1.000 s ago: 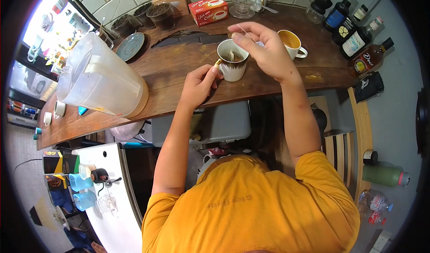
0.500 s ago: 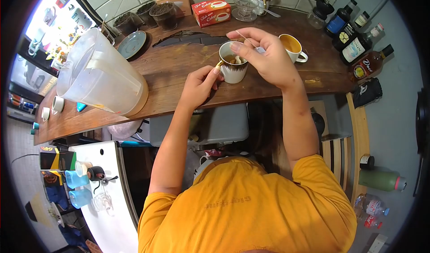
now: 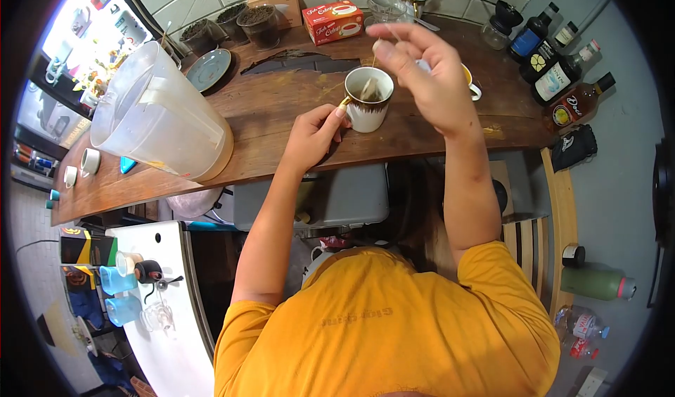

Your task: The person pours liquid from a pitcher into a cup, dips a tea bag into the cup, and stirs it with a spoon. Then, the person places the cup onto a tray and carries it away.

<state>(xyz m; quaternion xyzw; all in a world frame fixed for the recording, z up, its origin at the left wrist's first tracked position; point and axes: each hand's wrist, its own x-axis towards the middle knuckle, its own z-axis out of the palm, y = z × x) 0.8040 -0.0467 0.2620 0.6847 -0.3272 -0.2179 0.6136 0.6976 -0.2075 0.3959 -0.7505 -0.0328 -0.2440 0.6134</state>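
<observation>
Bare hands work over a dark wooden counter (image 3: 267, 119) in the upper middle of the frame, both forearms reaching up from a mustard-yellow T-shirt (image 3: 394, 319). The left hand (image 3: 313, 137) lies low at the mug's left side, fingers curled closed around its gold handle, thumb uppermost. The right hand (image 3: 437, 80) is raised above and to the right, wrist bent, thumb and forefinger brought nearly together on a thin string (image 3: 377, 61); the other fingers curl loosely.

White mug (image 3: 367, 118), upright on the counter just above the frame's center, has a jagged brown-gold band below its rim. A pale tea bag (image 3: 370, 89) with dark contents hangs inside the mug's opening.

The string is faint and blurred at the fingertips, so its exact grip is hard to make out. A small pale shape under the right fingers is unclear. That hand covers most of a yellow-lined cup (image 3: 469, 77), leaving part of its rim and its handle visible. The left fingertips are partly hidden behind the handle.
</observation>
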